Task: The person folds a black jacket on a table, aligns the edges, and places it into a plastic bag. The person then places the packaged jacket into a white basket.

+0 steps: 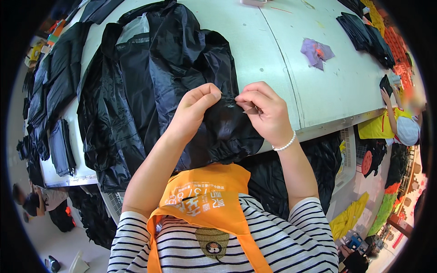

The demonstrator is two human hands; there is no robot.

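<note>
A shiny black jacket lies spread over the pale table in front of me, its lower part reaching the near edge. My left hand is closed in a pinch at the gathered fabric on the jacket's right part. Just to the right, my right hand is closed too, thumb and forefinger pinched at the jacket's edge. Out of its curled fingers sticks a small pointed metallic tool, mostly hidden by the palm. A fine thread between the two hands cannot be made out.
Dark folded garments are piled along the table's left side. A lilac cloth scrap and a black folded stack lie to the right. Black fabric hangs below the near edge. A co-worker in yellow is at the far right.
</note>
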